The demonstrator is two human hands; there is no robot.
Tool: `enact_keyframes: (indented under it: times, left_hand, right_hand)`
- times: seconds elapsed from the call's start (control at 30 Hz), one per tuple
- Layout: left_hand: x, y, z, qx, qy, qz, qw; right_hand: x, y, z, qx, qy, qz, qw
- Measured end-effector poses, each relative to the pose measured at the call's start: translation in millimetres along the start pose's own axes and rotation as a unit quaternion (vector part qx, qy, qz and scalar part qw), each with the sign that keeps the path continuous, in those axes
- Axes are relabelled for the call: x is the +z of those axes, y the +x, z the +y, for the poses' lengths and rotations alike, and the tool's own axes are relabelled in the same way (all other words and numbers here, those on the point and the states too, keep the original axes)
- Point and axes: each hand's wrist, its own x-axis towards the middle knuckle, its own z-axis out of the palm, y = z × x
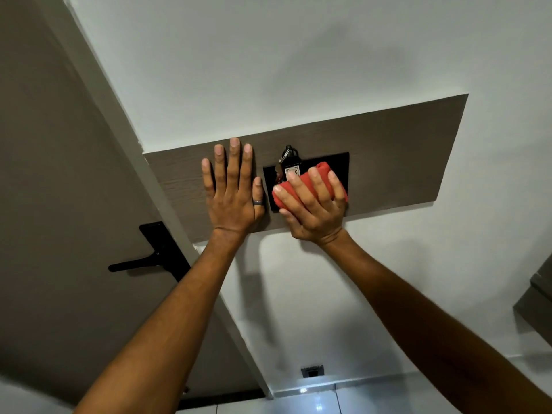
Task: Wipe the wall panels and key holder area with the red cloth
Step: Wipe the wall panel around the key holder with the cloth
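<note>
Currently, the red cloth [310, 186] is gripped, bunched, in the right hand [313, 210] and pressed against the black key holder plate [337, 165], which is mounted on the wood-grain wall panel [388, 156]. A key bunch with tag [289, 162] is held in the plate, just beside the cloth. The left hand [233, 192] is laid flat with fingers spread on the panel, left of the plate. Bare panel is seen to the right; the black door handle [149, 258] lies lower left.
</note>
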Motion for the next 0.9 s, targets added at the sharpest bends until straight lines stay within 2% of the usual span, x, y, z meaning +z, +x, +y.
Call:
enact_keyframes:
  times: [0.03,0.07,0.13,0.17,0.2,0.33,0.47,0.57,0.7,0.8,0.9]
  left_hand:
    - [0,0,0,0.000,0.004,0.003,1.000]
    - [0,0,0,0.001,0.007,0.004,1.000]
    - [0,1,0,0.002,0.008,0.007,1.000]
    - [0,2,0,0.001,0.008,0.008,1.000]
    - [-1,3,1,-0.003,0.005,0.008,1.000]
    - [0,1,0,-0.001,0.000,0.003,1.000]
    - [-2,3,2,-0.004,-0.008,0.003,1.000]
    - [-3,2,2,-0.007,-0.008,0.002,1.000]
    - [-2,1,2,-0.006,-0.024,0.005,1.000]
    - [2,0,0,0.000,-0.015,0.008,1.000]
    - [3,1,0,0.000,-0.003,0.013,1.000]
  right_hand:
    - [-5,-2,14,-0.024,0.004,-0.008,1.000]
    - [-10,-3,26,0.001,0.001,-0.013,1.000]
    - [-18,4,33,0.157,-0.024,-0.020,0.987]
    - [-18,11,30,0.214,-0.032,-0.015,0.976]
    - [-15,19,25,0.232,-0.030,-0.012,0.972]
    - [-4,35,27,0.142,0.001,-0.026,0.990]
    - [-19,0,37,0.094,-0.020,-0.046,0.994]
    - [-26,-13,33,0.098,-0.022,-0.056,0.993]
    - [-9,26,32,0.146,-0.016,-0.035,0.989]
    - [-4,30,37,0.129,-0.010,-0.041,0.991]
    - [-21,0,41,0.072,-0.013,-0.067,0.995]
